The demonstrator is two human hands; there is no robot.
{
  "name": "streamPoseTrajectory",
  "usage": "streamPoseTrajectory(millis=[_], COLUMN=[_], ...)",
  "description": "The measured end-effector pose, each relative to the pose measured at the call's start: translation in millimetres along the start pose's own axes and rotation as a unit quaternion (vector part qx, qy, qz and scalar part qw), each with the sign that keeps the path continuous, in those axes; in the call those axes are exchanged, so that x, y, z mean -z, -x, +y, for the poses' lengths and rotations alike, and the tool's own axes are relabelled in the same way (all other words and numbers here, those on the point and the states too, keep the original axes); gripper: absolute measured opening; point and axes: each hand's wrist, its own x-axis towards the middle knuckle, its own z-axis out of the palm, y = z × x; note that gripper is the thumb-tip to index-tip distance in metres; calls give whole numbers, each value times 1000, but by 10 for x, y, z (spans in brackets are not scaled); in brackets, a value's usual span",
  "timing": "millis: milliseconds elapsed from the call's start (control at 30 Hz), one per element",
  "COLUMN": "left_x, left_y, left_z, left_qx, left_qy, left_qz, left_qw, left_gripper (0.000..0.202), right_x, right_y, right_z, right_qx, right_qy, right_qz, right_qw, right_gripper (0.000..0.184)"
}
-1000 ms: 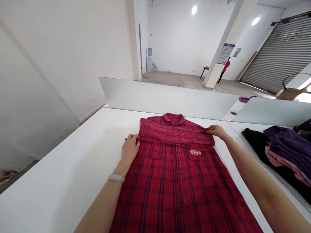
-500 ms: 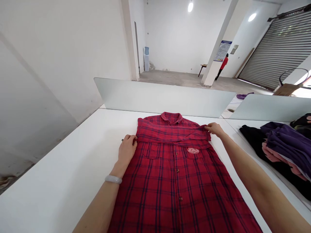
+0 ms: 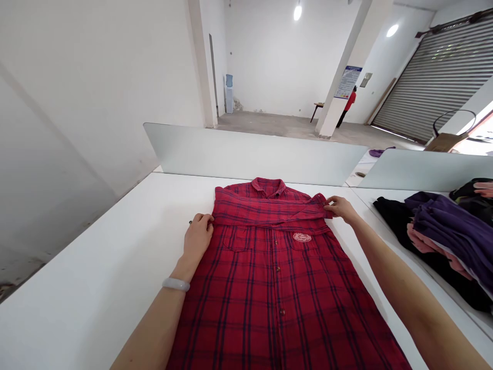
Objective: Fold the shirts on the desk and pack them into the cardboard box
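Red plaid shirt (image 3: 239, 293): you have it front up on the white table (image 3: 96, 267), its collar (image 3: 268, 186) pointing away from you. Where is your left hand (image 3: 198, 235)?

— At the shirt's edge on your left, by one end of the sleeve (image 3: 258, 211) that lies across its chest. Your fingers are curled and close together, the back of the hand upward, fingertips touching the cloth; whether they pinch it, I cannot tell.

— And your left forearm (image 3: 154, 324)?

— It slants up along that same side of the shirt, with a pale bracelet (image 3: 176, 284) at the wrist.

— Your right hand (image 3: 342, 208) is easier to read.

— Yes, it is at the shirt's edge on your right, near the shoulder, thumb and fingers pinching the sleeve by its cuff (image 3: 319, 200). Your right forearm (image 3: 404, 272) reaches in at a slant, beside the shirt.

— What else is around the shirt?

— Beyond its collar stands a frosted divider (image 3: 254, 154); to its right, past your forearm, lies a pile of clothes (image 3: 447, 218).
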Motion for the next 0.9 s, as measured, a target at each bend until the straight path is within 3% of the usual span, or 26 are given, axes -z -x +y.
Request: streamPoseTrajectory(millis=[467, 567, 667, 767, 900], left_x=[13, 0, -8, -32, -112], left_y=[1, -2, 3, 13, 47], left_z=[26, 20, 27, 56, 86], left_qx=[3, 6, -30, -119, -177], left_qy=[-6, 7, 21, 4, -44], left_qz=[-5, 10, 56, 65, -31], left_qw=[1000, 1000, 998, 991, 983], left_gripper=[24, 23, 28, 40, 50], right_x=[-88, -115, -201, -347, -527], right_y=[123, 134, 143, 142, 129], right_z=[188, 208, 223, 239, 291], right_qx=[72, 99, 195, 276, 288], right_qy=[147, 164, 182, 201, 241], right_qz=[51, 102, 158, 123, 57], right_qw=[985, 976, 951, 932, 925], right_gripper=[16, 39, 54, 56, 59])
